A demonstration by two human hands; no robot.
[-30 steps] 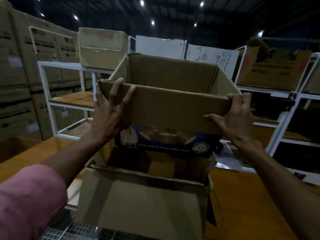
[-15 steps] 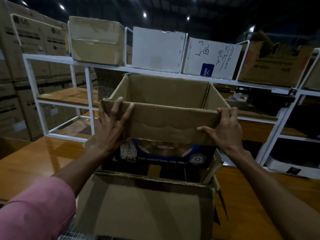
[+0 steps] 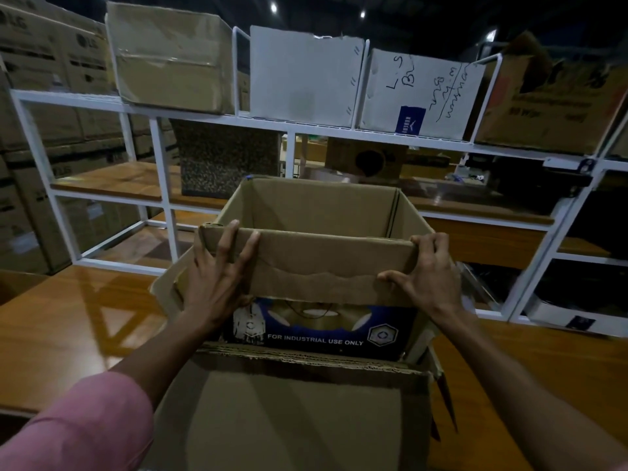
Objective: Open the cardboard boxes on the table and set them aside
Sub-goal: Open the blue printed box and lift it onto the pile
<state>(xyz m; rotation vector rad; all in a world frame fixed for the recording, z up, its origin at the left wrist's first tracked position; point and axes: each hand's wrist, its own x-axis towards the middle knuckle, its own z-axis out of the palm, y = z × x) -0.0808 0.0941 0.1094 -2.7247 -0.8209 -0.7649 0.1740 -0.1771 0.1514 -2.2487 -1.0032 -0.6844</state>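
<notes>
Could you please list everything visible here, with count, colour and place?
open cardboard box: one, brown with blue print, on the table, held at its near flap
near carton: one, brown, bottom centre
table: one, orange-brown wood, underneath
rack: one, white metal, behind
shelf boxes: four, two brown, two white, top shelf
stacked cartons: many, brown, far left
left hand: flat on the flap
right hand: grips the flap's right corner

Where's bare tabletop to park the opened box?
Bare wood shows on the table left of the opened box, up to the white rack, and a narrower patch right of the right hand. The near box crowds the centre front.
</notes>
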